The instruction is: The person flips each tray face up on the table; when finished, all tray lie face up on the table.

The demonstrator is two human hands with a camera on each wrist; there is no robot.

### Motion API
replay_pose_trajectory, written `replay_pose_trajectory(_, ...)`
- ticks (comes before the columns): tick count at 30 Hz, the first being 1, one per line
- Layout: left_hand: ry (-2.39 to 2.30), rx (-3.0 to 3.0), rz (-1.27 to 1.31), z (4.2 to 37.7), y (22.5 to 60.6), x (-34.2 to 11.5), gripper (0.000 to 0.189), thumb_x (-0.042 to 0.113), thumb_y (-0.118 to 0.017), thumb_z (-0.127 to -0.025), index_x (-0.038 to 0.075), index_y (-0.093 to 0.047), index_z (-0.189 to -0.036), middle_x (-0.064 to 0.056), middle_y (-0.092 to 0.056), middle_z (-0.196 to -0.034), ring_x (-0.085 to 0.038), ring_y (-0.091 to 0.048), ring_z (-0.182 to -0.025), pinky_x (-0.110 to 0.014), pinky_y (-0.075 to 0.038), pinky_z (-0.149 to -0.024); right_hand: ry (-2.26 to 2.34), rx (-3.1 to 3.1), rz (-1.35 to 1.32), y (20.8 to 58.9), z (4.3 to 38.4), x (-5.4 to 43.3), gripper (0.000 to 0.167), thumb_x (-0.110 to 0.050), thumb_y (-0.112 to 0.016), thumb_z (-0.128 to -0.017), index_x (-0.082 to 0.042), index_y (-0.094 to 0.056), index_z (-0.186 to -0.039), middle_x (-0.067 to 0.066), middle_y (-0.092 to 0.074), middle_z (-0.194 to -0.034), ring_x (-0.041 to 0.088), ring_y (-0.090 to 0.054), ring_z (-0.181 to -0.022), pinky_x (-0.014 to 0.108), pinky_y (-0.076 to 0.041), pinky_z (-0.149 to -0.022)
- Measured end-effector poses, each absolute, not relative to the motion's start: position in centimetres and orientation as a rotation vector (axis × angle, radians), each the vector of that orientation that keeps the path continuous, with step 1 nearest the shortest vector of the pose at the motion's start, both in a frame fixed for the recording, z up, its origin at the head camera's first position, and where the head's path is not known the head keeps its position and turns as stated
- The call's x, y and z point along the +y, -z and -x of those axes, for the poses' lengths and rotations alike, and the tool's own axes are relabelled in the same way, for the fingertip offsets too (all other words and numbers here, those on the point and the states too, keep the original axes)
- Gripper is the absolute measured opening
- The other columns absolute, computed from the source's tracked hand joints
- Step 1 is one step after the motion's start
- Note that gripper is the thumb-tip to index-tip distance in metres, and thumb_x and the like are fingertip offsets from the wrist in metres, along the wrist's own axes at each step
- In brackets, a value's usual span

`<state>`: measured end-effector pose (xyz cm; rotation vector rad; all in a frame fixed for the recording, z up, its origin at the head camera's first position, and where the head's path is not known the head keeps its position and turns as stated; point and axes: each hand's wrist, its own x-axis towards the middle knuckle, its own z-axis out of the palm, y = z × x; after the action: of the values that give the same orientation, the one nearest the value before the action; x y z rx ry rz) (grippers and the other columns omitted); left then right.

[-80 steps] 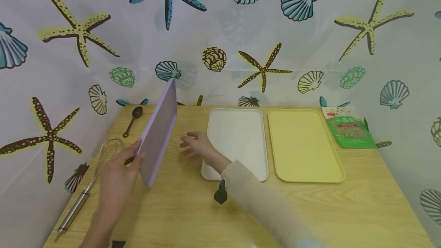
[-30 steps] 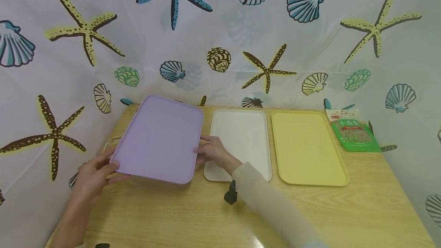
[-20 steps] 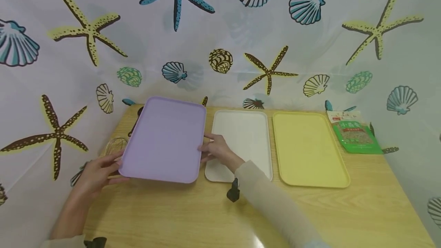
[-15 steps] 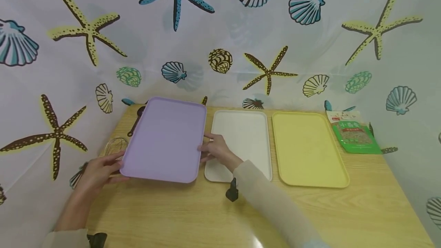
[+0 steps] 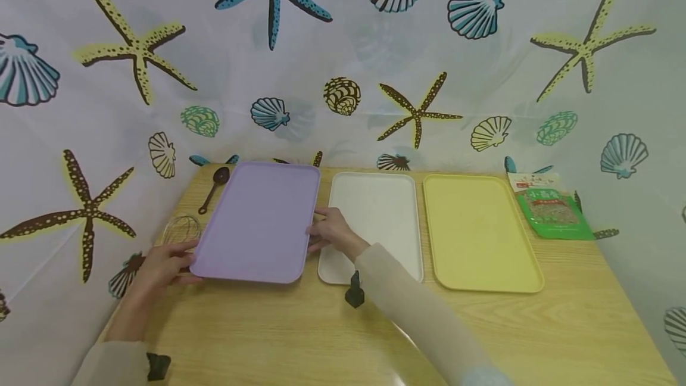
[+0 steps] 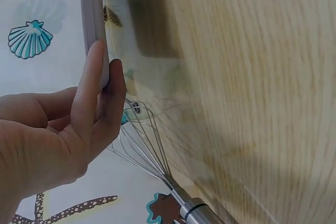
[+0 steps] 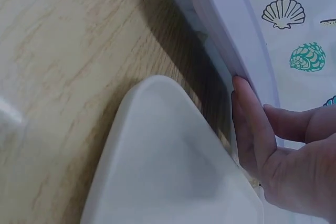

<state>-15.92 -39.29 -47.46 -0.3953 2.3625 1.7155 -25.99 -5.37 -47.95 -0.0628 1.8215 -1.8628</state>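
A purple rectangular tray point(image 5: 259, 222) is held between both hands above the table's left part, apart from the wood in both wrist views. My left hand point(image 5: 165, 264) pinches its near left corner, thumb on one face and fingers on the other, as the left wrist view shows. On the opposite edge, my right hand point(image 5: 332, 231) grips the tray's right side with fingers underneath and thumb at the rim. Directly below and beside that hand lies a white tray point(image 5: 375, 207), partly covered by the right hand and sleeve. To its right is a yellow tray point(image 5: 482, 231).
A whisk point(image 6: 152, 145) lies at the left edge, partly hidden in the head view behind the left hand. A dark brown spoon point(image 5: 214, 189) lies behind it. A green and white seed packet point(image 5: 552, 207) leans at the back right. Patterned cloth point(image 5: 343, 46) surrounds the wooden table point(image 5: 343, 338).
The purple tray was steeply tilted in the left hand alone; then the right hand took its right side. It has since levelled and sunk toward the table, uncovering more of the spoon.
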Motion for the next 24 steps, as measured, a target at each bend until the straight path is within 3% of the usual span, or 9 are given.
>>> replay_pose_trajectory(4,-1.62,2.43,0.418,15.6,46.7,-38.2,0.049,-0.007,-0.047,-0.094,-0.019,-0.032,-0.139,-0.047,-0.042,-0.127,-0.019,-0.068,-0.076,-0.04,-0.059,-0.068,1.847,1.839,0.044,47.8,26.2,-5.7,0.062,0.018,-0.057,-0.084,0.001,-0.043,-0.142,0.031,-0.067,-0.096,0.047,-0.066,-0.087,0.049,-0.057,-0.072)
replay_pose_trajectory(10,-1.519,2.476,0.387,15.3,45.6,-37.0,0.047,-0.012,-0.041,-0.092,-0.023,-0.03,-0.137,-0.049,-0.033,-0.132,-0.024,-0.066,-0.082,-0.041,-0.059,-0.069,1.808,1.892,-0.003,47.5,26.4,-6.2,0.064,0.018,-0.059,-0.083,0.002,-0.043,-0.142,0.03,-0.068,-0.091,0.043,-0.069,-0.081,0.043,-0.059,-0.063)
replay_pose_trajectory(24,-1.463,2.519,0.398,16.2,46.8,-37.0,0.046,-0.016,-0.04,-0.088,-0.026,-0.033,-0.132,-0.05,-0.043,-0.12,-0.026,-0.065,-0.075,-0.042,-0.059,-0.065,1.776,1.88,-0.043,48.5,27.0,-6.6,0.062,0.017,-0.057,-0.083,0.002,-0.043,-0.141,0.028,-0.069,-0.082,0.039,-0.07,-0.071,0.04,-0.06,-0.059)
